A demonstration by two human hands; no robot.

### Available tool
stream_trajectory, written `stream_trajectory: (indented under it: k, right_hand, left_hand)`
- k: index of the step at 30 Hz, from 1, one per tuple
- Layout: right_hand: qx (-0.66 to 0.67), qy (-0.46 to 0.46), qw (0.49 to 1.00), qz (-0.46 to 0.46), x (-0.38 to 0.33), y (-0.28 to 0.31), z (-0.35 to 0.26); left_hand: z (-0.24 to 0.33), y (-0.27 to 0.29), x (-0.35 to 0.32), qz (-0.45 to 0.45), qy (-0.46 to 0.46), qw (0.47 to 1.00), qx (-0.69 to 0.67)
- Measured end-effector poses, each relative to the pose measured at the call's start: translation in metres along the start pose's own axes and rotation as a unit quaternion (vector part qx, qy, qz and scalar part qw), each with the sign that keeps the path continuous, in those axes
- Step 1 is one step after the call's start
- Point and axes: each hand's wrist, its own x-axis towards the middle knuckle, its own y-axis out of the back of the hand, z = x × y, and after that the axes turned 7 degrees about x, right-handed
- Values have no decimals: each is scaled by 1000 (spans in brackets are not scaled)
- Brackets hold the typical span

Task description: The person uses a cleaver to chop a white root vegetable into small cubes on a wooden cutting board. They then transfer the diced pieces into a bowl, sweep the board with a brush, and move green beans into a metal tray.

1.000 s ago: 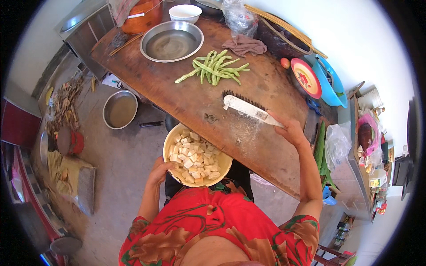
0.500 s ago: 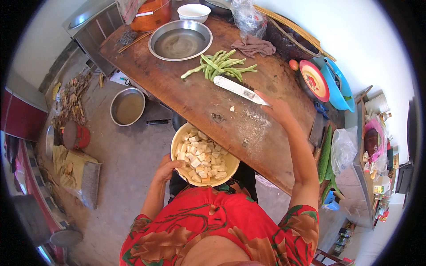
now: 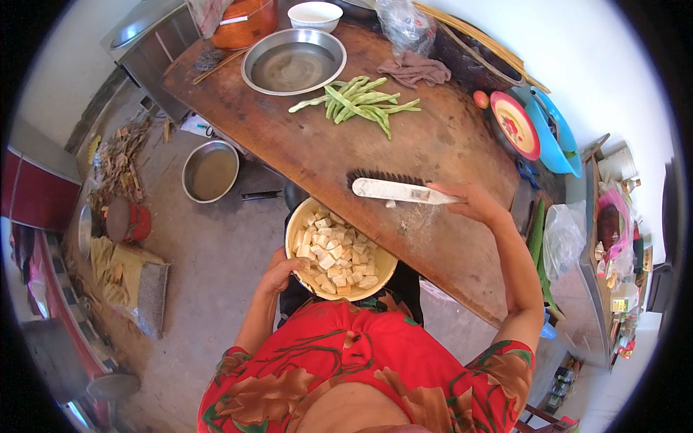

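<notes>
My left hand (image 3: pixel 282 271) grips the rim of a cream bowl (image 3: pixel 291 232) just under the table's near edge. Pale cubes (image 3: pixel 333 252), perhaps steamed bun or bread, fill much of it. In my right hand (image 3: pixel 473 202) is the handle end of a white brush (image 3: pixel 390 190) with dark bristles, held over the wooden table (image 3: pixel 462 267). White crumbs and flour-like dust (image 3: pixel 419 224) lie beside and partly under the brush. Farther back on the wood rests a loose pile of green beans (image 3: pixel 359 101).
A metal basin of water (image 3: pixel 294 63) and a white bowl (image 3: pixel 315 16) stand at the back. To the right are a brown cloth (image 3: pixel 415 70), a red-rimmed plate (image 3: pixel 515 124), a blue basin (image 3: pixel 556 133) and cucumbers (image 3: pixel 535 238). On the floor sits another metal basin (image 3: pixel 210 172).
The brush in my right hand has moved nearer to me, away from the beans, and turned so its bristles face the far side. The bowl stays in my left hand at the table edge.
</notes>
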Motion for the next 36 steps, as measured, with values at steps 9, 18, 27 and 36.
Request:
stream_trajectory:
  k: [9, 18, 27, 36]
  right_hand:
    - [-55, -178, 956, 226, -12, 29, 39]
    - [-64, -273, 950, 137, -14, -1, 14]
    - [-29, -222, 943, 247, -104, -21, -7]
    - [200, -386, 843, 319, -123, -91, -22]
  left_hand:
    - [-4, 4, 6, -17, 0, 1000, 2]
    - [-22, 10, 6, -14, -16, 1000, -22]
    - [-10, -5, 5, -51, -27, 998, -15]
    - [-24, 0, 8, -40, -23, 999, -13]
